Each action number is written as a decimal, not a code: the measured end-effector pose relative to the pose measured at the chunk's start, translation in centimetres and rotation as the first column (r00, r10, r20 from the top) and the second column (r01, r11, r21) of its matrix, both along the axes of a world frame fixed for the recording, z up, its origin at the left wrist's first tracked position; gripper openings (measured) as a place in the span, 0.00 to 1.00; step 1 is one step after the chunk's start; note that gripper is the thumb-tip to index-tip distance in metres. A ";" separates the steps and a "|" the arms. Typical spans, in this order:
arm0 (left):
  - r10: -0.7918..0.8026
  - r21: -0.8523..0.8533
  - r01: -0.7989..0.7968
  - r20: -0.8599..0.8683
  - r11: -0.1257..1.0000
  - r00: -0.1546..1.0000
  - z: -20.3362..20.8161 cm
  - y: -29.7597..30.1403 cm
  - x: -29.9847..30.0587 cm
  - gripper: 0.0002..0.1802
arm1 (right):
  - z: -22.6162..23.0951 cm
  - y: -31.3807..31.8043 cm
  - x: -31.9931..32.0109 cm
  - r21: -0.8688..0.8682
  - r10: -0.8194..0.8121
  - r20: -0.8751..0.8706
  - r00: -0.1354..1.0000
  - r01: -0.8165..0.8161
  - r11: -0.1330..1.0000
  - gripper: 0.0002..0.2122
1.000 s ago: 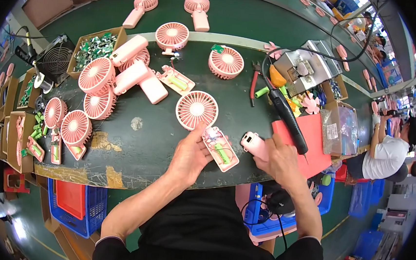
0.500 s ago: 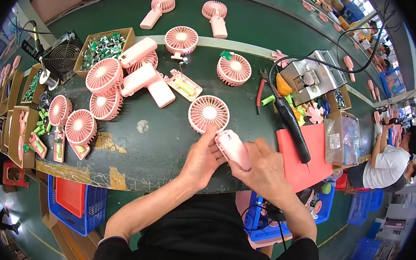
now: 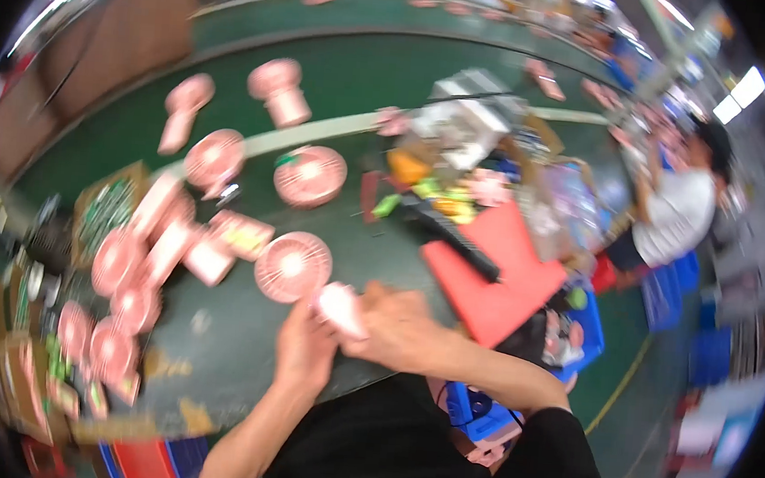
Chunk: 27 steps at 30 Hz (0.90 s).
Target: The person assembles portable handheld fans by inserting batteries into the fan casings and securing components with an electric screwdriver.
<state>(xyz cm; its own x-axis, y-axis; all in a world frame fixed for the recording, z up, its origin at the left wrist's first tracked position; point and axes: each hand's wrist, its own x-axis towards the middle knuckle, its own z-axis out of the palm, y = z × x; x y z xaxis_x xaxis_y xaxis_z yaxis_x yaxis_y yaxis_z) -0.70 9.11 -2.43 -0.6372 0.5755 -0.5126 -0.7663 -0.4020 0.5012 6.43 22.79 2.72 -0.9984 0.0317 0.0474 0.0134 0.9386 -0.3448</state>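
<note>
Both my hands are around a pink handheld fan (image 3: 293,266), its round grille turned up and its glossy handle (image 3: 341,310) angled toward me. My left hand (image 3: 306,348) grips it from below where the head meets the handle, fingers closed. My right hand (image 3: 400,327) is closed at the handle's lower end; motion blur hides its fingertips. Left of the hands lies a pile of pink fan heads (image 3: 120,261) and handles. An opened pink casing (image 3: 241,233) with a yellowish part inside lies just beyond. Another fan head (image 3: 310,177) has a green circuit board on its rim.
A black pen-shaped power tool (image 3: 459,240) lies partly over a red sheet (image 3: 498,275) on the right. Behind it stands a metal device (image 3: 475,111). A box of green circuit boards (image 3: 108,208) sits at left. A co-worker (image 3: 688,187) is at far right.
My view has swung right and tilted, blurring the picture, so the bench appears shifted left. My hands keep hold of the fan; my right forearm now lies more sideways.
</note>
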 end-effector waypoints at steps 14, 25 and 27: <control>-0.101 -0.028 0.099 -0.078 0.995 0.992 -0.5 -0.1 -2.0 0.17 | -1.2 -1.2 0.5 0.010 -0.071 -0.168 0.983 0.073 0.997 0.18; -0.041 -0.047 0.017 -0.577 0.999 0.816 4.6 -1.5 -0.5 0.19 | -0.7 1.4 1.5 -0.970 0.244 0.244 0.939 0.238 0.053 0.22; -0.040 -0.030 0.027 -0.621 0.999 0.783 5.3 -1.4 0.2 0.19 | -0.9 0.5 0.9 -0.967 0.251 0.253 0.934 0.242 0.074 0.14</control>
<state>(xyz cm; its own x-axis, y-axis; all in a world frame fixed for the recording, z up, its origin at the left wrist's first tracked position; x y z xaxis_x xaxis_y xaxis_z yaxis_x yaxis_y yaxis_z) -0.45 7.74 2.82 -0.8018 0.5972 -0.0232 -0.2996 -0.3681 0.8802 7.29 23.25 1.82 -0.9376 -0.2025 -0.2826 0.3297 -0.2596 -0.9077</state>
